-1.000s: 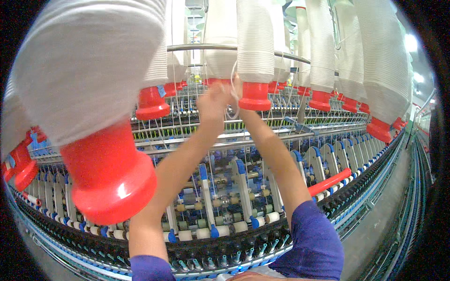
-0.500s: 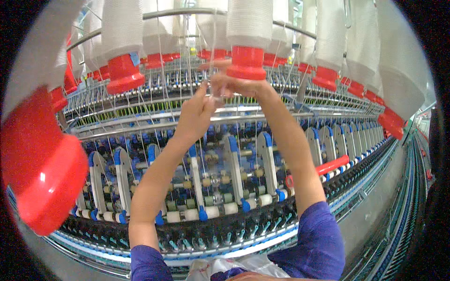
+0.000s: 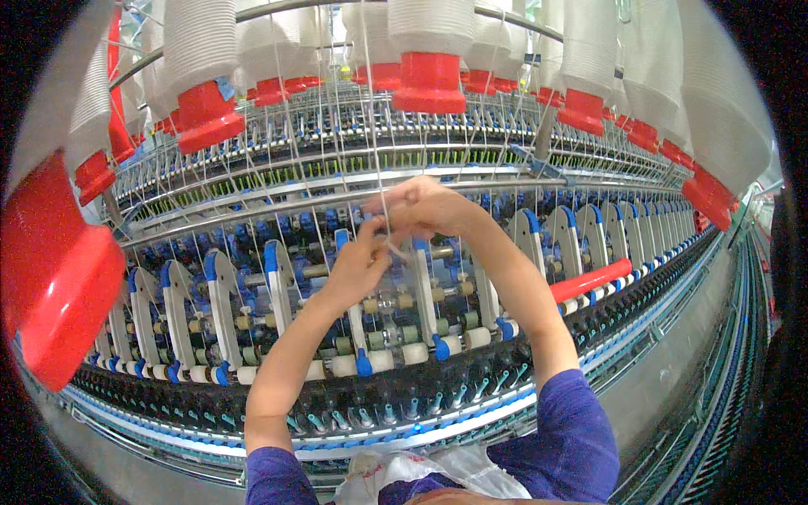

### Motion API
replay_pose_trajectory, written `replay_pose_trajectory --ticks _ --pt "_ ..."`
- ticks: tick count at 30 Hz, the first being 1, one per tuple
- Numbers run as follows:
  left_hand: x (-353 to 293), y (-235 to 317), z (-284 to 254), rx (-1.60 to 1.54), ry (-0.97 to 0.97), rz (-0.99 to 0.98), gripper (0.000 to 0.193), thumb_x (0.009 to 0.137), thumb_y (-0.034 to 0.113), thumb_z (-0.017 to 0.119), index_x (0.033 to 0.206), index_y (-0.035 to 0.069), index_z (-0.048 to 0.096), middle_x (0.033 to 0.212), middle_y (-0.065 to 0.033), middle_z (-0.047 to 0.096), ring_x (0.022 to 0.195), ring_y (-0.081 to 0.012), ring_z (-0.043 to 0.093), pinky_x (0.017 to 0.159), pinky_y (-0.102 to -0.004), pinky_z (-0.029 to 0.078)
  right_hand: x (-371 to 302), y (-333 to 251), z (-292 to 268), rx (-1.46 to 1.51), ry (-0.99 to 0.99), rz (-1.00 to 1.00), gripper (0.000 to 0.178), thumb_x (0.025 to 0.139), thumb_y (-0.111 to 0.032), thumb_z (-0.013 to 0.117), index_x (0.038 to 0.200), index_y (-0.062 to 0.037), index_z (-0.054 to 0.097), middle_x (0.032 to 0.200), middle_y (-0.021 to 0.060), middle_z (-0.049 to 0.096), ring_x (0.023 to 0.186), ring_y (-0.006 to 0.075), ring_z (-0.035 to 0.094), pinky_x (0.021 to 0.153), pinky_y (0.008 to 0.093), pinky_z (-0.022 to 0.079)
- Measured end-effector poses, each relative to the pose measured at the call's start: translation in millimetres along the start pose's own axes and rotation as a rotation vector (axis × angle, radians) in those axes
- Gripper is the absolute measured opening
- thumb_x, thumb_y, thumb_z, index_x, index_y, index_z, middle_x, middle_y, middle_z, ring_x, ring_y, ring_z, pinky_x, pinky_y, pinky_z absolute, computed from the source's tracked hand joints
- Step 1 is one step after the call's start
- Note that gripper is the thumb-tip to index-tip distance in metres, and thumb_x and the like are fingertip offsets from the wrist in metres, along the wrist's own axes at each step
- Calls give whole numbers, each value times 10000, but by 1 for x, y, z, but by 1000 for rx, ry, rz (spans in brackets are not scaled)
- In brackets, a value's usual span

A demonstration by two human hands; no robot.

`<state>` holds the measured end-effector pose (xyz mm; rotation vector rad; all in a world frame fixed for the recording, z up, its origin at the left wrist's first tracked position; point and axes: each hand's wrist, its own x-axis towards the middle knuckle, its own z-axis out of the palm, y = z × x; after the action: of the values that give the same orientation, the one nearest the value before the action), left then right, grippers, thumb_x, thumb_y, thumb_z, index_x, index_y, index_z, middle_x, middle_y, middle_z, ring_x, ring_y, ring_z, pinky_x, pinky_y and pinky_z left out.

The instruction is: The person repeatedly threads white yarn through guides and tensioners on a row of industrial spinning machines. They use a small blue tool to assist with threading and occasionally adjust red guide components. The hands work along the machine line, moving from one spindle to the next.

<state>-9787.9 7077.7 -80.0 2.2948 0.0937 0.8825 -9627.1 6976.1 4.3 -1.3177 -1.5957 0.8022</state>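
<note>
A white strand of roving [image 3: 374, 151] runs down from the bobbins to my two hands, which meet just below the front metal rail. My left hand [image 3: 360, 263] is closed, thumb and fingers pinched at the strand, and a loose white tail [image 3: 396, 249] shows beside the fingertips. From the right comes my right hand [image 3: 425, 210], bent over the strand at the left fingertips. Its fingers are smeared by motion, so their grip is unclear. Behind and below the hands stand the grey drafting arms [image 3: 423, 290] with blue tops.
Big white roving bobbins [image 3: 431, 25] on red holders [image 3: 427, 84] hang overhead, one large red holder [image 3: 71, 295] close at the left. A red tube [image 3: 591, 280] lies on the rollers at right. White rollers [image 3: 415, 353] and dark spindles line the front. An aisle floor [image 3: 673, 396] runs along the right.
Both hands have come down together, from beside the hanging red holders to below the metal rail, with the strand still between them. The overhead bobbins sit higher in view.
</note>
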Motion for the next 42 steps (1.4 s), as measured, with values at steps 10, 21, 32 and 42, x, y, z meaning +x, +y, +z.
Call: replay_pose_trajectory --ticks 10,21,32,42 --pt "62 -93 46 40 177 -296 526 840 91 541 1327 -14 373 1058 -158 630 925 -220 619 772 -351 485 96 40 -63 -1060 122 301 1004 778 -817 142 736 54 641 743 209 646 711 316 656 725 447 505" --pt "84 -83 75 -367 734 -493 325 740 -31 582 1051 33 516 817 -51 555 717 -135 532 612 -257 433 72 59 -47 -1147 275 256 880 786 -783 251 912 -34 696 964 225 654 933 351 630 838 445 473" --pt "9 -15 48 -960 -108 -584 158 880 114 606 931 -34 629 781 -83 650 682 -133 625 511 -225 475 -50 111 73 639 628 -44 578 923 -351 506 1374 -43 317 997 113 595 756 118 577 599 249 466" --pt "19 -43 66 -727 -41 -620 151 855 217 647 808 74 639 714 32 568 664 -67 519 512 -262 441 -97 128 103 -463 1164 -72 289 912 -170 552 691 17 560 577 50 532 504 85 458 475 250 363"
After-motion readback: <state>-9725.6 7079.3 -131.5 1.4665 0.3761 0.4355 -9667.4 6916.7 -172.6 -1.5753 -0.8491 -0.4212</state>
